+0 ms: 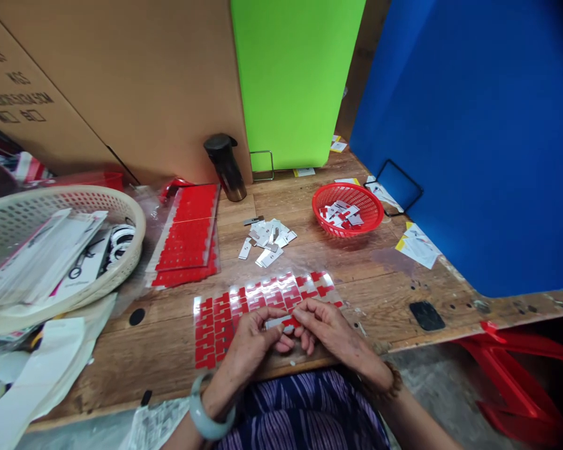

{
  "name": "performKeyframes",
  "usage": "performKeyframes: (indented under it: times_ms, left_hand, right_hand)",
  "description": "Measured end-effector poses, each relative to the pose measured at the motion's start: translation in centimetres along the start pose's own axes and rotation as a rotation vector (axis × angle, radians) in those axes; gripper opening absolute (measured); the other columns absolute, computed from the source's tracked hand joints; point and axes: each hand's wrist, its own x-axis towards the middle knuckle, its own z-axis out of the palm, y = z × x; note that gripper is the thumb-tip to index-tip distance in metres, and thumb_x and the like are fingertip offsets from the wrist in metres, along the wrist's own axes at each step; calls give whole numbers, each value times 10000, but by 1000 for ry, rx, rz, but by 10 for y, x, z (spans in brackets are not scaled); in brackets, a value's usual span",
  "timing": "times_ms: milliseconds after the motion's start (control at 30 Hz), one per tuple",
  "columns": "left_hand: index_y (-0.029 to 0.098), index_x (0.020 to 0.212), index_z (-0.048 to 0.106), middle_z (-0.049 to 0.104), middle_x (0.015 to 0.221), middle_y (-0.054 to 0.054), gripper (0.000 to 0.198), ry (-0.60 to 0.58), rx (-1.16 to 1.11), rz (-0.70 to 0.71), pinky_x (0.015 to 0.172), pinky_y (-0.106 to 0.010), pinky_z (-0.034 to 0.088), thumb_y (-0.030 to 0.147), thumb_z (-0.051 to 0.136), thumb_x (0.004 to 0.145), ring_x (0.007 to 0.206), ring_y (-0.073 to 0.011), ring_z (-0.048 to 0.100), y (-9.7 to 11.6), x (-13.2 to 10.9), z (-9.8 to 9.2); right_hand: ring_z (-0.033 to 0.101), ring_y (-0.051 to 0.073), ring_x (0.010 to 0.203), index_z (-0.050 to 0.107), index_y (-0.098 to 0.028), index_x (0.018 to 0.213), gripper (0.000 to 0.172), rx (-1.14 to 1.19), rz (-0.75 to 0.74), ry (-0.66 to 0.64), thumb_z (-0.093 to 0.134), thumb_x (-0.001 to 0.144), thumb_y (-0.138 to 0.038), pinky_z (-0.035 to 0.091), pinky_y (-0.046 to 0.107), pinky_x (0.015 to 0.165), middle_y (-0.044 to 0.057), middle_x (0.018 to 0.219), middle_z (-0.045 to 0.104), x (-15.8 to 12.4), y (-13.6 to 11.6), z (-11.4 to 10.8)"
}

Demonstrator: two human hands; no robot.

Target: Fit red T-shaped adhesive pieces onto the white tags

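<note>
My left hand and my right hand meet at the table's near edge, both pinching one small white strip with a red tab. Under them lies a clear sheet of red stickers. A loose pile of white strips sits farther back in the middle. A pale bangle is on my left wrist and a bead bracelet on my right.
A red basket with several finished strips stands at the back right. A stack of red sticker sheets lies left of the pile. A white woven basket with packets fills the left. A dark flask stands by cardboard boxes; green and blue panels behind.
</note>
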Motion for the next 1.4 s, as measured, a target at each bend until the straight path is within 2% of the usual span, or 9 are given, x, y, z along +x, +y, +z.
performKeyframes:
  times_ms: [267,333,433,500,633,833,1067,1233,1400]
  left_hand:
    - [109,1015,582,669,768,-60,367,-105,127,78,661,-267,507,356,628,748,666,-147,656,10,17,-16]
    - [116,1022,579,661,806,-68,325,13,291,212,662,-287,503,358,548,807,661,-146,635,18,33,-32]
    - [136,1007,597,652,828,-71,266,345,823,434,690,-300,476,316,483,848,711,-165,605,36,61,-56]
    - [130,1000,590,633,875,-95,245,456,910,458,775,-342,441,287,512,829,823,-205,584,48,79,-68]
    - [136,914,584,596,917,-121,222,572,980,452,812,-362,401,294,608,759,947,-258,540,61,106,-80]
    - [157,730,566,603,823,-73,174,593,916,400,739,-305,406,265,686,665,884,-227,559,61,119,-81]
    - [171,668,506,598,577,-6,185,457,664,388,577,-251,446,304,616,734,654,-173,616,61,102,-79]
    - [157,793,528,662,621,-26,159,212,367,357,568,-268,505,297,596,761,575,-155,643,42,53,-59]
    - [136,720,621,671,665,-31,132,154,180,417,641,-246,505,257,672,723,642,-140,636,13,14,-35]
  right_hand:
    - [532,69,377,541,-150,712,367,82,-18,58,686,697,-486,437,169,369,-26,532,614,13,-9,-23]
    - [554,64,410,564,-152,718,322,210,-89,199,736,675,-421,462,156,399,-20,564,638,17,-24,-41]
    - [586,52,498,603,-171,754,234,478,-322,396,766,671,-316,502,128,484,-29,636,661,20,-53,-70]
    - [600,51,539,633,-175,801,207,597,-414,468,755,686,-297,514,116,509,-16,702,685,20,-69,-82]
    - [617,64,574,651,-163,874,241,605,-370,455,755,680,-262,529,133,529,10,792,695,20,-74,-80]
    - [615,84,584,612,-198,879,262,532,-260,349,763,673,-258,504,168,511,-2,786,676,20,-39,-51]
    - [573,73,567,589,-175,864,322,439,-157,270,770,657,-343,468,166,513,3,739,655,22,-21,-24]
    - [511,52,477,567,-175,874,327,322,-170,194,699,722,-433,405,150,428,-27,661,605,28,-22,-1]
    - [493,56,421,522,-183,861,332,270,-128,86,619,775,-489,371,154,386,-41,615,588,33,-17,16]
